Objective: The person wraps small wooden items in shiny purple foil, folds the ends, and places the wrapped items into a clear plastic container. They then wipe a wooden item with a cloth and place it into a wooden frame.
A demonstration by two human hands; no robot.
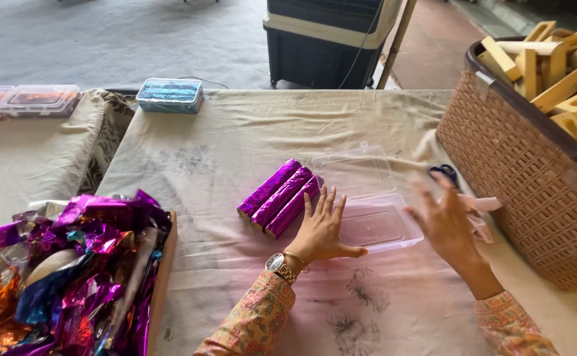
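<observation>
Head cam was looking down at a cloth-covered table (pixel 249 138). Left hand (pixel 321 231) lay flat and open, fingers spread, palm down on the cloth, wedged right between three purple foil-wrapped rolls (pixel 280 196) and a clear plastic box (pixel 377 224). The rolls sat side by side, touching, angled the same way, so they looked lined up on purpose just beside the box. The box's hinged lid (pixel 354 168) was flipped back, leaving the tray open on top.

Right hand (pixel 443 221) was open too, fingers loose, gripping nothing, at the box's right edge, but it was motion-blurred, so I couldn't tell if it actually touched the plastic. Blue-handled scissors (pixel 444 173) and some pinkish scraps (pixel 479 211) were partly hidden behind it.

A woven basket (pixel 499 158) of yellow wooden pieces was cut off at the right. A heap of crumpled foil (pixel 71 277) ran off the bottom left.
</observation>
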